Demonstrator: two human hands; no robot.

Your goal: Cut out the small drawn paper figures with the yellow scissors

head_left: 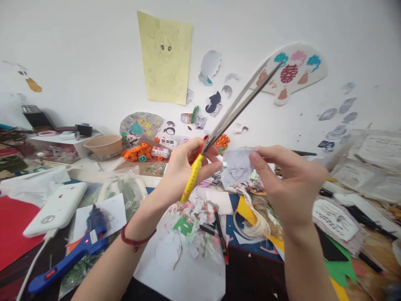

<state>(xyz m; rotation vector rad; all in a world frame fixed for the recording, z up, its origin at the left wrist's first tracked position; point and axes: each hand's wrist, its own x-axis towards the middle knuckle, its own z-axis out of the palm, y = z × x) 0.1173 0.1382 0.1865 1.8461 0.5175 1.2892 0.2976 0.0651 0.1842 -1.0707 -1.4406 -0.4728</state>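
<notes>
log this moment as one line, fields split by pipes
left hand: holding yellow-handled metal scissors | right hand: pinching small white paper with line drawing | below: multicoloured paper scraps on flat white sheet

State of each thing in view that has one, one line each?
Yellow-handled metal scissors: in the bare left hand, blades slightly apart
Small white paper with drawn face: pinched by the bare right hand
Blue plastic glue gun: lying on its side
White rectangular plastic device: white cable plugged in
Yellow paper sheet: up on the white wall
Round tan bowl: upright
</notes>
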